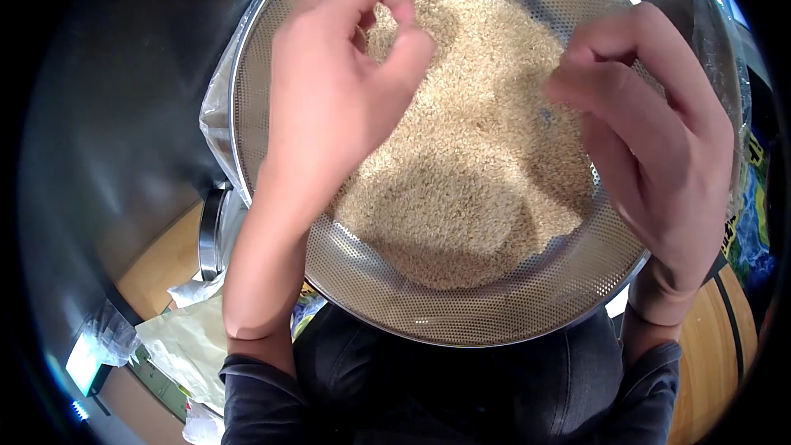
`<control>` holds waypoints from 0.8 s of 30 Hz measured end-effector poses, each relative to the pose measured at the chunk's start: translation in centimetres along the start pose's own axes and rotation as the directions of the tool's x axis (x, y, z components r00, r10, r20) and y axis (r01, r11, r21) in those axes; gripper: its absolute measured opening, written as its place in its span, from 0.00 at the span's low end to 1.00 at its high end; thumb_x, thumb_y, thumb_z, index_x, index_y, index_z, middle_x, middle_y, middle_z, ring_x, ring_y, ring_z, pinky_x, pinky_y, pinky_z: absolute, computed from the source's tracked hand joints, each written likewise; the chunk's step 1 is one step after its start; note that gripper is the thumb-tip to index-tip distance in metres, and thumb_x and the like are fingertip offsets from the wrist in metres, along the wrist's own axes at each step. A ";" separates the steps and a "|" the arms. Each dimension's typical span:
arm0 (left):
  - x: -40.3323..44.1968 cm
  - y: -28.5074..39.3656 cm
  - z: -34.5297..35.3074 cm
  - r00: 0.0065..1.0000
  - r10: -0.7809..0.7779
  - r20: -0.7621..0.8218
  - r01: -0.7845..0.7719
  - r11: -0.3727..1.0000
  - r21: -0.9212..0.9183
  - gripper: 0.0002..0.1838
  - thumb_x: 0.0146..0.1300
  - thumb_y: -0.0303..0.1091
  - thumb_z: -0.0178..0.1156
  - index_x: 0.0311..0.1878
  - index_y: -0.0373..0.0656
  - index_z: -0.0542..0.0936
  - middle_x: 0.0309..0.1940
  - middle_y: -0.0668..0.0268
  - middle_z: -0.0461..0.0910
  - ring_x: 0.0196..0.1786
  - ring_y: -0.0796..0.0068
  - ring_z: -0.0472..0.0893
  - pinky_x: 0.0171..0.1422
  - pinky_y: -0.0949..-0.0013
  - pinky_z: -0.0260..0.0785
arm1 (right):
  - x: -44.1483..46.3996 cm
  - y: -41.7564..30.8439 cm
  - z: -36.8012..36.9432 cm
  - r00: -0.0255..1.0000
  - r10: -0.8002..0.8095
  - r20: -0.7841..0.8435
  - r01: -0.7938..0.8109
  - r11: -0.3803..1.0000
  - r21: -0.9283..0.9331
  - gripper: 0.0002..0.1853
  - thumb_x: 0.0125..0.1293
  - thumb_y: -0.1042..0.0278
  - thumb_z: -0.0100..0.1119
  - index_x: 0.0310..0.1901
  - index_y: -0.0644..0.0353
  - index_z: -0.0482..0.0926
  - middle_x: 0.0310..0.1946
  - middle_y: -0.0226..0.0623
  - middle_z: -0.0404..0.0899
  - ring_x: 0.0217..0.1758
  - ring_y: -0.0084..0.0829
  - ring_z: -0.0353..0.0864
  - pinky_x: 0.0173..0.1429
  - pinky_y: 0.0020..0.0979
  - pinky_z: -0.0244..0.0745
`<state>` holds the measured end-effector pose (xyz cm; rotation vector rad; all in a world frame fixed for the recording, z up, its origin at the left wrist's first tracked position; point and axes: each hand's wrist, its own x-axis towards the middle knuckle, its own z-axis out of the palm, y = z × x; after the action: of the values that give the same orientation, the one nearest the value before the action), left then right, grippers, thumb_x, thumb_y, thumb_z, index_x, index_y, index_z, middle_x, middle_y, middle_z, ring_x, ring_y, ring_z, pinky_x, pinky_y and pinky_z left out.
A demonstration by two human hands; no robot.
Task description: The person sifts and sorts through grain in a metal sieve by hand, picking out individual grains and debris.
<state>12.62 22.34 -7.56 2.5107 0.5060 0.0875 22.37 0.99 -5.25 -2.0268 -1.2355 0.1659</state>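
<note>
Perforated metal sieve (470,325) of pale grain (461,132), centre of frame; both hands above.
Left hand (329,82), upper left, and right hand (659,124), upper right: thumb and fingers curled inward; cannot tell whether either pinches a grain. Grain judged light singly, dry, hard, prone to scatter; best taken by fingertips. Sieve likely stiff, weighty when loaded; hold by opposite rims. Sieve above dark trousers (527,371), lower centre; wood surface (700,363), lower right; crumpled plastic (216,115), left.

smooth dark surface (115,115) filling the left, pale wooden surfaces (704,367) low on both sides, small bright panel (85,363) lower left
</note>
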 end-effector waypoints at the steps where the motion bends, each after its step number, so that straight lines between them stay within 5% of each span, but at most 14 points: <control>1: -0.6 0.5 -0.4 1.000 0.002 -0.003 -0.002 1.000 0.001 0.11 0.55 0.32 0.69 0.41 0.44 0.81 0.32 0.63 0.77 0.35 0.73 0.83 0.42 0.70 0.74 | 0.0 -0.4 -0.1 0.999 0.033 -0.006 -0.033 0.999 0.013 0.09 0.49 0.84 0.64 0.33 0.62 0.83 0.37 0.35 0.76 0.35 0.27 0.81 0.36 0.27 0.75; 2: -1.8 1.3 -1.0 0.992 0.038 0.123 0.003 0.946 -0.323 0.11 0.59 0.31 0.67 0.44 0.40 0.81 0.37 0.65 0.80 0.40 0.73 0.83 0.47 0.72 0.75 | 0.0 -0.7 -0.1 0.998 0.066 -0.012 -0.065 0.998 0.027 0.09 0.49 0.84 0.65 0.33 0.62 0.83 0.37 0.35 0.76 0.35 0.27 0.81 0.36 0.27 0.75; 4: -3.2 1.7 -1.0 0.922 -0.012 0.388 0.253 0.777 -0.576 0.11 0.63 0.30 0.67 0.48 0.39 0.81 0.37 0.69 0.80 0.37 0.81 0.78 0.43 0.77 0.70 | 0.1 -0.9 -0.3 0.999 0.042 -0.003 -0.042 0.995 0.094 0.09 0.48 0.80 0.68 0.33 0.60 0.85 0.36 0.33 0.76 0.34 0.27 0.81 0.36 0.29 0.75; 8: -5.1 3.5 -0.7 0.826 -0.017 0.564 0.468 0.580 -0.667 0.12 0.69 0.28 0.66 0.53 0.38 0.81 0.36 0.75 0.78 0.32 0.91 0.69 0.36 0.82 0.61 | -0.5 0.2 -0.3 0.982 -0.187 -0.008 0.186 0.971 0.150 0.13 0.42 0.68 0.72 0.34 0.55 0.88 0.31 0.29 0.76 0.33 0.28 0.80 0.34 0.30 0.71; 9: -5.5 3.6 -0.5 0.787 -0.015 0.616 0.559 0.440 -0.703 0.11 0.69 0.28 0.66 0.53 0.38 0.81 0.35 0.75 0.78 0.31 0.90 0.68 0.34 0.82 0.60 | -0.6 0.2 -0.4 0.975 -0.221 -0.008 0.219 0.962 0.162 0.14 0.40 0.64 0.73 0.34 0.53 0.88 0.30 0.27 0.76 0.33 0.28 0.79 0.34 0.30 0.70; 13: -6.2 4.6 -0.6 0.698 -0.008 0.716 0.716 0.019 -0.698 0.10 0.72 0.27 0.64 0.53 0.37 0.81 0.34 0.73 0.78 0.28 0.89 0.66 0.30 0.81 0.57 | -0.5 -0.8 -1.5 0.988 -0.140 0.071 0.129 0.981 0.142 0.14 0.41 0.64 0.73 0.33 0.56 0.87 0.29 0.28 0.76 0.32 0.30 0.78 0.33 0.31 0.69; 14: -6.4 4.7 -0.2 0.739 0.002 0.674 0.673 -0.027 -0.739 0.08 0.72 0.24 0.63 0.52 0.37 0.82 0.34 0.72 0.79 0.27 0.88 0.66 0.29 0.81 0.57 | -0.5 -0.7 -1.6 0.989 -0.126 0.076 0.112 0.980 0.167 0.14 0.41 0.64 0.73 0.33 0.57 0.87 0.30 0.29 0.76 0.32 0.31 0.77 0.34 0.31 0.69; 21: -6.2 4.4 1.1 0.889 0.048 0.456 0.448 0.120 -0.886 0.06 0.72 0.25 0.63 0.49 0.39 0.84 0.36 0.71 0.82 0.28 0.88 0.70 0.31 0.82 0.60 | -0.2 -0.6 -1.9 0.989 -0.149 0.021 0.139 0.958 0.250 0.11 0.52 0.81 0.67 0.39 0.65 0.81 0.35 0.38 0.76 0.37 0.34 0.78 0.41 0.33 0.72; 22: -5.8 3.9 1.1 0.914 0.006 0.405 0.379 0.341 -0.860 0.07 0.72 0.26 0.62 0.50 0.40 0.84 0.38 0.70 0.83 0.32 0.86 0.74 0.35 0.80 0.64 | -0.1 -0.2 -2.3 0.991 -0.137 -0.007 0.137 0.988 0.077 0.10 0.56 0.84 0.63 0.41 0.66 0.80 0.37 0.39 0.76 0.40 0.34 0.79 0.45 0.33 0.73; 24: -3.8 2.3 0.7 0.966 0.187 0.177 -0.044 0.798 -0.601 0.13 0.70 0.26 0.62 0.56 0.39 0.82 0.47 0.61 0.82 0.48 0.70 0.78 0.53 0.68 0.69 | -0.4 1.1 -2.2 0.987 -0.045 -0.151 0.041 0.999 -0.027 0.08 0.66 0.82 0.59 0.46 0.67 0.78 0.40 0.38 0.77 0.45 0.30 0.80 0.52 0.29 0.72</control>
<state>9.96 18.82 -6.70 1.8930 0.1815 -0.0006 23.90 -0.80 -4.47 -1.9920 -1.1891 -0.0241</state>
